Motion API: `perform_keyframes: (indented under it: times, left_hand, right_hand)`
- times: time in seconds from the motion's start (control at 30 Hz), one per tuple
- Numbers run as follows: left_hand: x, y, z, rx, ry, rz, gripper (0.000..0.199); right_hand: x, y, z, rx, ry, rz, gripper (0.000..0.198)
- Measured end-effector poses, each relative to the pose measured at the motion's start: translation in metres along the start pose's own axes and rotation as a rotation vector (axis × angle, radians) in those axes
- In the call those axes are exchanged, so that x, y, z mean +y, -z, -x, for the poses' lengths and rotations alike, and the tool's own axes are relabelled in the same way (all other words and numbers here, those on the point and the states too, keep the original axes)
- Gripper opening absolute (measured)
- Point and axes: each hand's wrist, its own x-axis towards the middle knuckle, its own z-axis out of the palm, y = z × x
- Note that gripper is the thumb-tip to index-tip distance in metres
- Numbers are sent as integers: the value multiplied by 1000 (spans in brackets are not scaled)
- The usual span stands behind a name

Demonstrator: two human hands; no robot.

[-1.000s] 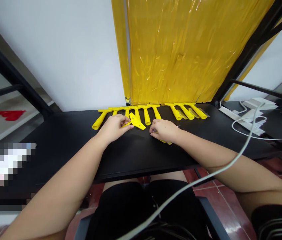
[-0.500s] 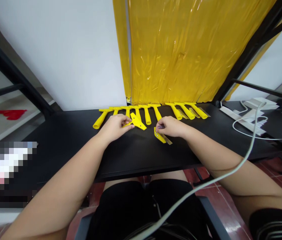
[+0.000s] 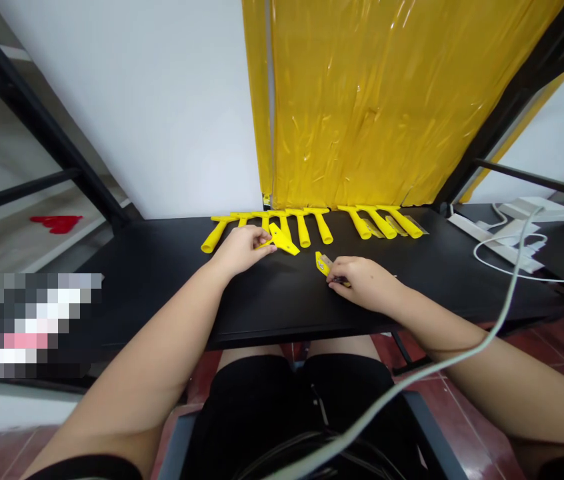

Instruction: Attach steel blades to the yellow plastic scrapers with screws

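Observation:
My left hand (image 3: 248, 249) is closed, pinching a flat yellow plastic scraper piece (image 3: 285, 241) with small holes in it, held just above the black table. My right hand (image 3: 359, 280) is lower and to the right, its fingers closed around a second yellow scraper piece (image 3: 321, 264) that has a metal blade (image 3: 327, 259) along it and a small metal screw on its face. The fingers cover much of this piece. Behind the hands lies a row of yellow scraper handles (image 3: 304, 230).
More yellow handles (image 3: 383, 225), with clear blades between them, lie at the right end of the row. A white power strip (image 3: 497, 243) with plugs sits on the right of the table (image 3: 262, 310). A pale cable (image 3: 442, 363) hangs across the foreground. Yellow film (image 3: 362, 100) stands behind.
My right hand has shifted its grip on the bladed piece, which is now turned and more covered by the fingers. My left hand keeps its piece. The whole view has shifted slightly.

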Motion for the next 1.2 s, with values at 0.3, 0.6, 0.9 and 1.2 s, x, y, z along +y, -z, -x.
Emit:
perform_keyframes:
  times: [0.3,0.6,0.9,1.2]
  left_hand:
    - [-3,0,0,-45,11,7,33]
    - [-3,0,0,-62,9,0,34]
    - [-4,0,0,-59,4,40,35]
    - [-4,1,0,-75,3,35,37]
  right_hand:
    - [5,5,11,18,-98,115,17]
    - [30,6,10,22,-225,178,25]
    - [53,8,-32,-26,-254,224,27]
    - [66,14,-78,-127,-416,314,29]
